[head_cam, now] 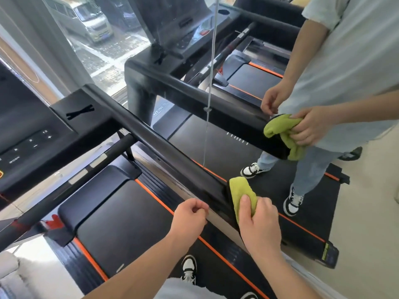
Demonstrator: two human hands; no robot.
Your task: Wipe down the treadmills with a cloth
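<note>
Your right hand [258, 221], lower centre, grips the green cloth [239, 190] against the handrail [164, 147] end | your left hand [190, 216] loosely curled, hold unclear | progress: probably early; console [28, 137] left, belt [133, 212] below seem undone

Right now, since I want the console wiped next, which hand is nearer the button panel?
Left. The left hand is beside the handrail, to the right of the button panel; the right hand, gripping the green cloth on that handrail, is farther right.
</note>
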